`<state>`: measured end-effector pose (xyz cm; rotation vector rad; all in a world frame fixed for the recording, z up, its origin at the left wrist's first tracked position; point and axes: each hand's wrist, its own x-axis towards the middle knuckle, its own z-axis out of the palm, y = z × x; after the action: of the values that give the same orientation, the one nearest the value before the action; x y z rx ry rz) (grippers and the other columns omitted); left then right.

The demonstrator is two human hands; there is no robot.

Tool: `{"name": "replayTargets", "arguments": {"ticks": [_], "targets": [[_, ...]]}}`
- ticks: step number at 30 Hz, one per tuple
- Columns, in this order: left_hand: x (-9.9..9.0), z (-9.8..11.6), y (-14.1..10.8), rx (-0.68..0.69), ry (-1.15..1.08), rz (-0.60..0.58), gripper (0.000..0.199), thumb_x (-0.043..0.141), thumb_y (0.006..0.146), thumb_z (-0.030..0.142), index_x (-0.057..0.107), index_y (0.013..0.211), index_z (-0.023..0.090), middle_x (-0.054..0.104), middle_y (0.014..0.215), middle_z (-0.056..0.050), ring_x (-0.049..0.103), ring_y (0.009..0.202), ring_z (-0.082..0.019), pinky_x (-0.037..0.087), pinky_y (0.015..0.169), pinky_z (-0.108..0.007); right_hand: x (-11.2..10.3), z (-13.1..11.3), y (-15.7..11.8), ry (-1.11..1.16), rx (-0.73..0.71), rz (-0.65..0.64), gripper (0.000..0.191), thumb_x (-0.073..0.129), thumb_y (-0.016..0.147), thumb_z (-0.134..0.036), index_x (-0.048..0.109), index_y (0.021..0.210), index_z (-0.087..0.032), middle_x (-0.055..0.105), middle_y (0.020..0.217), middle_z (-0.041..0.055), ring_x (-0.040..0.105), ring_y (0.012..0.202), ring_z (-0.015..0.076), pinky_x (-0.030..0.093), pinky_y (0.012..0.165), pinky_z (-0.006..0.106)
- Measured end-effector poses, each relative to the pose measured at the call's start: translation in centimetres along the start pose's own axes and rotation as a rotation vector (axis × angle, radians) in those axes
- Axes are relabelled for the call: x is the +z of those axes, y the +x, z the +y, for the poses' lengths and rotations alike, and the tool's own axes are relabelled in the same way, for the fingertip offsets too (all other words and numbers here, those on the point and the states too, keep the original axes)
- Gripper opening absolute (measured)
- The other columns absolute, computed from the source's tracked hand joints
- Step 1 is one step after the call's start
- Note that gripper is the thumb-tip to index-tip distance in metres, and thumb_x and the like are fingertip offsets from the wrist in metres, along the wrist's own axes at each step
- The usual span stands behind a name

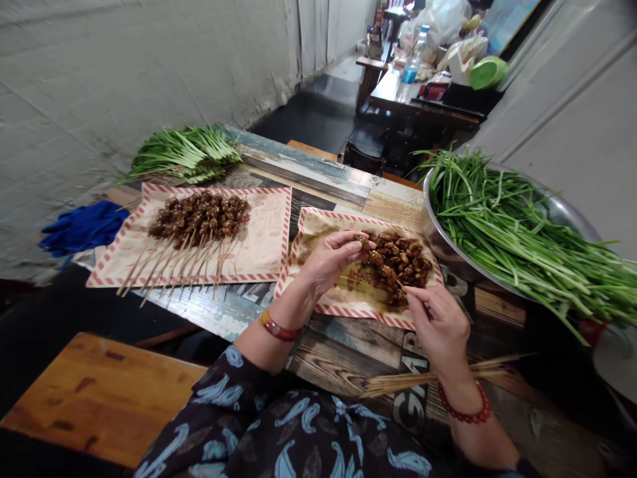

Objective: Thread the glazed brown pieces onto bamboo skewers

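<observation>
My left hand [334, 257] is closed, its thumb and fingertips pinching a glossy brown piece [362, 244] that looks like a silkworm pupa. Between the thumb and fingers of my right hand [440, 322] is a thin bamboo skewer [401, 285], pointing up and left towards the left hand. Whether pieces are threaded on it, I cannot tell. Just beyond and between both hands, a pile of the same brown pieces [398, 255] lies on a paper sheet with a red-striped border [321, 222]. On a second such sheet [269, 232], several loaded skewers [199, 222] lie side by side, sticks towards me.
Loose bamboo skewers [403, 382] lie near the right forearm. A metal bowl [562, 206] of long green chives [497, 206] stands at right. Cut greens [184, 153] and a blue cloth or glove [82, 227] lie at left. A wooden stool [104, 398] is below left.
</observation>
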<state>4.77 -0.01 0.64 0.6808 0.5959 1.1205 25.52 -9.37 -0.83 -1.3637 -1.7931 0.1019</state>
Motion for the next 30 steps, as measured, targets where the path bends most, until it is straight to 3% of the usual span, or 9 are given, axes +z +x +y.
{"name": "replayTargets", "arguments": {"ticks": [8, 22, 30], "targets": [[0.22, -0.06, -0.11, -0.022, -0.003, 0.001, 0.026, 0.082, 0.066, 0.024, 0.074, 0.088, 0.014, 0.074, 0.088, -0.008, 0.067, 0.082, -0.015, 0.051, 0.082, -0.030, 0.12, 0.04, 0.02, -0.003, 0.096, -0.047, 0.013, 0.058, 0.091, -0.023, 0.069, 0.086, -0.020, 0.062, 0.071, 0.0011, 0.058, 0.066, 0.0146, 0.049, 0.064, 0.028], [0.03, -0.28, 0.02, -0.031, 0.017, 0.016, 0.027, 0.083, 0.066, 0.026, 0.073, 0.087, 0.013, 0.073, 0.085, -0.008, 0.066, 0.074, -0.012, 0.052, 0.080, -0.029, 0.20, 0.20, -0.08, -0.090, -0.112, -0.092, 0.017, 0.053, 0.094, -0.015, 0.068, 0.102, -0.018, 0.063, 0.076, 0.0032, 0.059, 0.071, 0.0151, 0.050, 0.072, 0.029], [-0.02, -0.39, 0.06, -0.039, 0.005, -0.012, 0.029, 0.084, 0.064, 0.025, 0.073, 0.088, 0.013, 0.074, 0.086, -0.008, 0.067, 0.079, -0.014, 0.050, 0.083, -0.030, 0.49, 0.02, 0.33, -0.068, 0.014, -0.035, 0.013, 0.054, 0.092, -0.019, 0.065, 0.086, -0.021, 0.062, 0.074, 0.0017, 0.058, 0.071, 0.0165, 0.048, 0.068, 0.030]]}}
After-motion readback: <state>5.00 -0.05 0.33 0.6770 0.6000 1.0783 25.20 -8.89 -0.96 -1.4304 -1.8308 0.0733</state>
